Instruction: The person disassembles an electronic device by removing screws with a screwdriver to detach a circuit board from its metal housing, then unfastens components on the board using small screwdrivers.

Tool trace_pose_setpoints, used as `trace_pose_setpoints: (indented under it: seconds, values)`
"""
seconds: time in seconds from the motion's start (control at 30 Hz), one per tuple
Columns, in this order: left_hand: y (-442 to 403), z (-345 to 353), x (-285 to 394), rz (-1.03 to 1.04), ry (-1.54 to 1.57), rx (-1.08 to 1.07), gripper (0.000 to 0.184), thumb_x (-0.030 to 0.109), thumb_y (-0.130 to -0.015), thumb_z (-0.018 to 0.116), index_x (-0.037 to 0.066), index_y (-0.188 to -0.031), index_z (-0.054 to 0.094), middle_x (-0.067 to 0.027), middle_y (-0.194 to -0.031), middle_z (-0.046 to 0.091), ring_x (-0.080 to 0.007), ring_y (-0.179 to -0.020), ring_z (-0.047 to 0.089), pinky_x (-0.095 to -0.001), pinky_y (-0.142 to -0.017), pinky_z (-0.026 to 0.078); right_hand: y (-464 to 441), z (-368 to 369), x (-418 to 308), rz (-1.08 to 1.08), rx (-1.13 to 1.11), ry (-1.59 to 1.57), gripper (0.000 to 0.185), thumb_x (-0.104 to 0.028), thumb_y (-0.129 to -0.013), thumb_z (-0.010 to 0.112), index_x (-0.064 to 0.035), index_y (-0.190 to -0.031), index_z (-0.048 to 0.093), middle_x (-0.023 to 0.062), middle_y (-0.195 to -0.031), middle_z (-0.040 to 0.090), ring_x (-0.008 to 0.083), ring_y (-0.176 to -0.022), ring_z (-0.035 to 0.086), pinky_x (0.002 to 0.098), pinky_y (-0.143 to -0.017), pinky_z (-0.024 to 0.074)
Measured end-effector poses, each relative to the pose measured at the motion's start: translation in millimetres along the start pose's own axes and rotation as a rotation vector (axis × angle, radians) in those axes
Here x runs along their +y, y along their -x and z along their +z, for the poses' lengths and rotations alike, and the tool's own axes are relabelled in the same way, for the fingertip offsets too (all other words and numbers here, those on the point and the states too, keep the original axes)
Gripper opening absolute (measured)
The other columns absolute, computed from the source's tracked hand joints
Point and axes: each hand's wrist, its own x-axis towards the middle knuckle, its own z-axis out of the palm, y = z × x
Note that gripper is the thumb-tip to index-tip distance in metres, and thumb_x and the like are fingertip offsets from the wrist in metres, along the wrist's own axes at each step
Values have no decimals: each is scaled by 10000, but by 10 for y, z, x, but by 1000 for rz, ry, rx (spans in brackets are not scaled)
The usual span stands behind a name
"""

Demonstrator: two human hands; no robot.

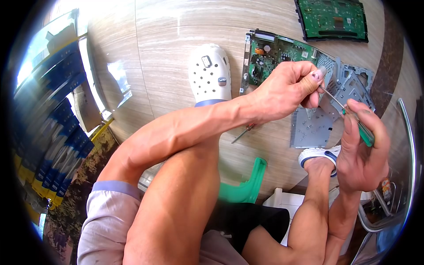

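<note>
My right hand (pixel 362 150) is wrapped round the green handle of a screwdriver (pixel 365 134), whose thin metal shaft points up and to the left. The fingers of my left hand (pixel 293 88) are pinched together at the tip of that shaft. A small pale thing (pixel 323 70) shows at the left fingertips, too small to name. Below both hands on the floor lies a circuit board on a metal frame (pixel 282 48), partly hidden by my left hand. Bent grey metal brackets (pixel 351 88) rest beside it, and a metal plate (pixel 309 132) with several small screws on it lies nearer.
A green board panel (pixel 335 20) lies at the top right. A second screwdriver (pixel 243 133) is on the tiled floor. A green plastic piece (pixel 254 181) is near my knee. Blue and yellow packages (pixel 57 132) hang at the left. A metal chair frame (pixel 410 145) stands at the right.
</note>
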Motion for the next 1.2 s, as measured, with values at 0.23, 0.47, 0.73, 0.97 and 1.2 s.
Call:
trace_pose_setpoints:
  seconds: [0.23,0.47,0.73,0.97,1.2]
  values:
    - [-48,38,31,-63,166,11,317,329,-1102,504,50,-997,609,-20,-764,656,-102,-721,599,-264,-712,518,38,9,28,-61,24,56,275,65,-868,767,52,-1092,607,228,-1011,729,335,-929,744,381,-806,615]
    - [-33,23,-2,-60,154,32,322,328,-1099,514,39,-991,606,-24,-771,664,-104,-716,603,-264,-713,521,11,37,21,-77,-30,86,268,65,-906,718,66,-1140,587,253,-1052,714,335,-968,732,387,-839,616]
    - [-38,-27,-37,-6,48,2,302,305,-1096,529,49,-961,615,-11,-760,651,-82,-724,590,-253,-715,509,19,26,43,-31,4,-2,263,90,-880,737,64,-1105,602,219,-989,725,312,-910,740,378,-812,609]
    - [-18,-47,-10,43,-63,-22,273,280,-1078,560,67,-925,636,7,-757,633,-63,-724,572,-240,-702,494,-4,-1,-12,-32,-4,-14,277,113,-868,733,79,-1108,598,237,-983,719,314,-902,738,373,-806,616]
    - [49,-25,89,-51,-71,-1,269,286,-1068,567,72,-921,637,10,-765,636,-52,-731,571,-223,-628,469,-11,8,6,-68,-13,-17,278,113,-863,739,87,-1100,595,249,-985,719,319,-895,736,375,-800,617]
